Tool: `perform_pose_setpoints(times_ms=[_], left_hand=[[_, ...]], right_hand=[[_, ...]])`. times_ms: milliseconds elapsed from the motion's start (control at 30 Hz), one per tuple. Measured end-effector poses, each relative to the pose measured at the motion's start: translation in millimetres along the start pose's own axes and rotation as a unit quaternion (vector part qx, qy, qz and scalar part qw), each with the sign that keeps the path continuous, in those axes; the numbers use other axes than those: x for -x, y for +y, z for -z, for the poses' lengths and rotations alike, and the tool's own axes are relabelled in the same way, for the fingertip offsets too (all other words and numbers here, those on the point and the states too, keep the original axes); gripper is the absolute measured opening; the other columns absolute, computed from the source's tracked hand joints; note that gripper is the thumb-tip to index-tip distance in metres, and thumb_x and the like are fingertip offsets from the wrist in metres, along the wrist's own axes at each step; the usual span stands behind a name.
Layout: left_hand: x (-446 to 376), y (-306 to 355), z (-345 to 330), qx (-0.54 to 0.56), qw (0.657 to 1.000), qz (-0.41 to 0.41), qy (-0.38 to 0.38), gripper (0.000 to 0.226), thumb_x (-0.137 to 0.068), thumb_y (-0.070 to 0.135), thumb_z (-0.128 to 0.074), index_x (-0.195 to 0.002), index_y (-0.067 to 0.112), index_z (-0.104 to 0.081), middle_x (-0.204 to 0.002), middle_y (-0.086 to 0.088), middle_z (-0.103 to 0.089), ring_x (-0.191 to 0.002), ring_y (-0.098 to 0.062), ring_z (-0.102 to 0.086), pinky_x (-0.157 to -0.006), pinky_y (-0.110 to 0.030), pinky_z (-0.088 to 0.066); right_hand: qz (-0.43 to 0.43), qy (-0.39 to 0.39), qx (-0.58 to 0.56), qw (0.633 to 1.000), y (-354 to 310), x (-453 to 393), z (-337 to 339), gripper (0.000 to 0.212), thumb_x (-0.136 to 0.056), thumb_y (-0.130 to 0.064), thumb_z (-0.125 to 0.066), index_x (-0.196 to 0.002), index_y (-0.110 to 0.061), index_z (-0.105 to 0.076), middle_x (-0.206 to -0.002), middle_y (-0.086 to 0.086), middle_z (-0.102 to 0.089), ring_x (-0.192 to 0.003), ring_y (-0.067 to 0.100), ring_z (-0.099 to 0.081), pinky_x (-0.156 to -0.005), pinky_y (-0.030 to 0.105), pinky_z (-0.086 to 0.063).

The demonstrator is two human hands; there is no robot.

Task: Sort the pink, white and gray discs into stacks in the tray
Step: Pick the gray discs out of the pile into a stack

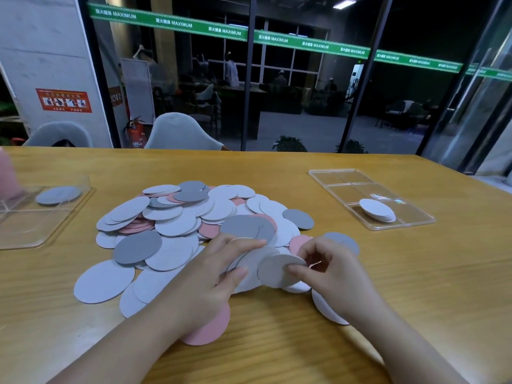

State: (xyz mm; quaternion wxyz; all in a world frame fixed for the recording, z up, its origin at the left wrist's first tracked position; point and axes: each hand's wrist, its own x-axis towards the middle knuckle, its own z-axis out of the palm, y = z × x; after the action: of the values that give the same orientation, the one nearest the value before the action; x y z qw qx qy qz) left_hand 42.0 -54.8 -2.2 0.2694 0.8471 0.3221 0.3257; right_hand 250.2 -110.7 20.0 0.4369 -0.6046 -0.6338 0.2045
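A loose heap of pink, white and gray discs covers the middle of the wooden table. At its near right side, my left hand holds a small stack of white discs between thumb and fingers. My right hand pinches a white disc by its edge, right against that stack. A clear divided tray lies at the right with a short stack of white discs in its near compartment. A pink disc lies partly under my left wrist.
A second clear tray at the far left holds one gray disc; a pink blurred shape sits at the left frame edge. Two gray chairs stand behind the table's far edge, with a glass wall beyond.
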Motion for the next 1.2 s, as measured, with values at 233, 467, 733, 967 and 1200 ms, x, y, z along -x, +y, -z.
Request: perform_pose_setpoints(times_ms=[233, 467, 733, 967, 1200], left_hand=[[-1.0, 3.0, -3.3, -0.033, 0.999, -0.002, -0.029, 0.05, -0.086, 0.043, -0.039, -0.125, 0.068, -0.021, -0.121, 0.034, -0.032, -0.116, 0.007, -0.04, -0.093, -0.009, -0.034], [0.8, 5.0, -4.1, -0.04, 0.999, -0.011, -0.022, 0.049, -0.086, 0.042, -0.038, -0.122, 0.07, -0.022, -0.121, 0.033, -0.033, -0.11, 0.004, -0.046, -0.095, -0.025, -0.041], [0.1, 1.3, -4.0, -0.03, 0.999, 0.012, -0.01, 0.048, -0.085, 0.044, -0.041, -0.122, 0.07, -0.024, -0.124, 0.036, -0.032, -0.099, -0.003, -0.053, -0.091, -0.009, -0.036], [-0.3, 2.3, -5.0, -0.016, 1.0, 0.008, -0.02, 0.046, -0.085, 0.038, -0.041, -0.121, 0.065, -0.033, -0.12, 0.03, -0.037, -0.115, 0.007, -0.041, -0.087, -0.001, -0.03], [-0.5, 1.4, -4.5, -0.006, 1.0, 0.004, -0.017, 0.046, -0.086, 0.034, -0.043, -0.121, 0.063, -0.038, -0.12, 0.027, -0.04, -0.116, 0.002, -0.045, -0.094, -0.008, -0.033]], right_hand=[[0.014, 0.022, 0.033, 0.999, 1.3, 0.9, -16.4, 0.019, -0.072, -0.016, -0.078, -0.067, -0.019, -0.06, -0.062, -0.01, -0.058, -0.06, 0.002, -0.052, -0.057, 0.011, -0.039], [-0.031, 0.038, 0.11, 0.993, 18.5, -3.2, 22.6, 0.021, -0.077, -0.021, -0.074, -0.084, -0.034, -0.059, -0.087, -0.021, -0.062, -0.083, -0.007, -0.053, -0.065, 0.01, -0.037], [-0.094, -0.146, 0.229, 0.958, 31.8, 13.8, 50.2, 0.048, -0.07, -0.041, -0.077, -0.11, -0.042, -0.05, -0.108, -0.025, -0.043, -0.105, -0.009, -0.036, -0.085, 0.013, -0.034], [-0.135, -0.109, 0.196, 0.965, 28.7, 16.5, 45.5, 0.033, -0.076, -0.026, -0.074, -0.092, -0.031, -0.046, -0.081, -0.014, -0.044, -0.068, -0.002, -0.044, -0.057, 0.014, -0.035], [-0.058, -0.077, 0.096, 0.991, 7.0, 4.0, 29.6, 0.012, -0.085, -0.015, -0.065, -0.08, -0.018, -0.054, -0.069, -0.001, -0.056, -0.05, 0.009, -0.05, -0.051, 0.021, -0.042]])
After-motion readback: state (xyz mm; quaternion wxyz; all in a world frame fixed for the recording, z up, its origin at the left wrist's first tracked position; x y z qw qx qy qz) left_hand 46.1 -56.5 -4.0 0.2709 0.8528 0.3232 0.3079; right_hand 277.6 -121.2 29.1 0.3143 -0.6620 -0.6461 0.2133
